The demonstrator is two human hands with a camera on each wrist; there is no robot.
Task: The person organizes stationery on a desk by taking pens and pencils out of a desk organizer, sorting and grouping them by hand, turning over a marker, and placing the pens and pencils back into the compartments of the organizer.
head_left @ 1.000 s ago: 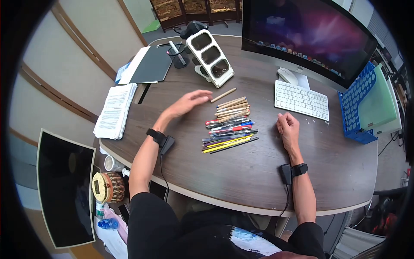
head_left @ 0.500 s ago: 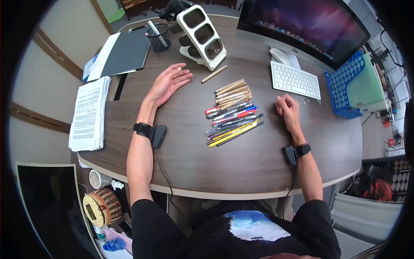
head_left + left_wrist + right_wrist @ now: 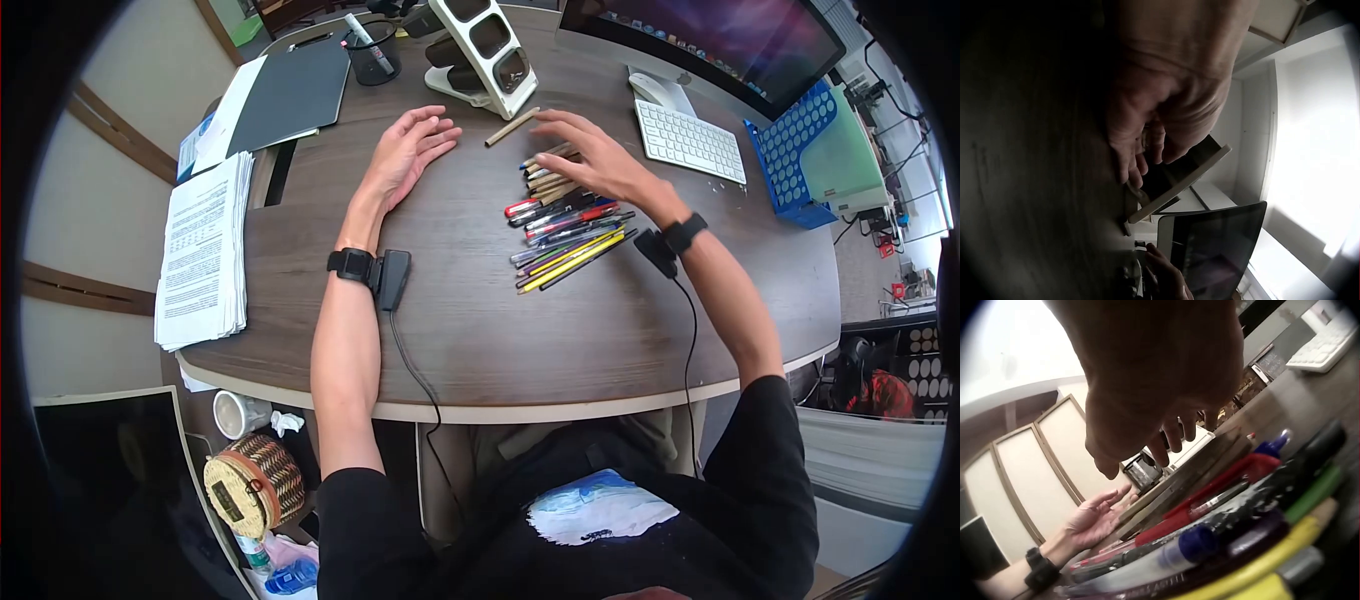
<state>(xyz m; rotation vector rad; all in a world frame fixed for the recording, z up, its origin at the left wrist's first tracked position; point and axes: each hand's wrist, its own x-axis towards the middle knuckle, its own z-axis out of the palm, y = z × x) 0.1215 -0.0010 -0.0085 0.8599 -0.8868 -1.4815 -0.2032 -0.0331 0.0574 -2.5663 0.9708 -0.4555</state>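
Note:
In the head view the left hand (image 3: 403,155) rests on the desk left of the pens, palm turned inward, fingers relaxed and holding nothing. The right hand (image 3: 597,163) hovers over the far end of the row, fingers spread, with no pen between them. Below it lie brown pencils (image 3: 545,188), partly hidden by the hand, then red and dark pens (image 3: 560,222) and yellow pencils (image 3: 570,262). One single brown pencil (image 3: 512,128) lies apart, between the hands. The right wrist view shows the right hand (image 3: 1160,381) above the pens.
A white three-slot holder (image 3: 490,50) leans behind the single pencil, beside a black mesh cup (image 3: 371,62). Papers (image 3: 205,250) and a dark folder (image 3: 295,90) lie at left. Right of the pens are a keyboard (image 3: 690,142), a monitor (image 3: 720,40) and a blue rack (image 3: 790,150).
The right hand has moved left from near the keyboard to above the brown pencils, and its curled fingers have spread. The left hand has drawn back from the single pencil. The head view has shifted.

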